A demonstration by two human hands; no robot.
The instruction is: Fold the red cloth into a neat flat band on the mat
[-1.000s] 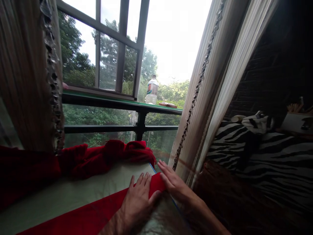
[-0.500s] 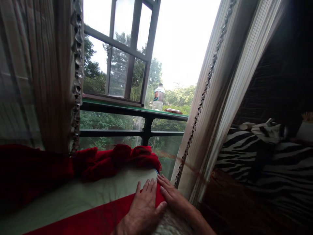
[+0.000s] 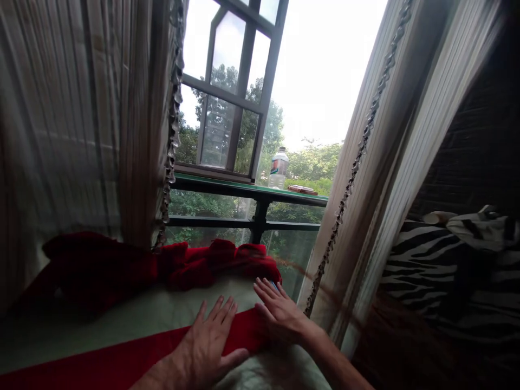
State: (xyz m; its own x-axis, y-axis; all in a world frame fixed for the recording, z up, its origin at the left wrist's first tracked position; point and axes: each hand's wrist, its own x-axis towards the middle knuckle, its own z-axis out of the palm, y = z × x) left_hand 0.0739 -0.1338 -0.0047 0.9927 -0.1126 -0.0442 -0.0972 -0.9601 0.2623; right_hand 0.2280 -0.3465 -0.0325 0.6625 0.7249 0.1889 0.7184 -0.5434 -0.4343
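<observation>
My left hand (image 3: 211, 341) lies flat, fingers spread, on a band of red cloth (image 3: 122, 360) that crosses a pale green sheet (image 3: 134, 314). My right hand (image 3: 278, 309) is also flat and open, pressing the cloth's right end near the sheet's corner. More of the red cloth (image 3: 182, 265) is bunched along the far edge under the window.
An open window with a dark rail (image 3: 247, 190) carries a plastic bottle (image 3: 278, 169) and a small flat thing. Beaded curtains hang at left (image 3: 122, 135) and right (image 3: 365, 162). Zebra-striped bedding (image 3: 447, 265) lies to the right.
The view swung left. My left hand slid left along the red band, away from my right hand, which stays at the cloth's right end.
</observation>
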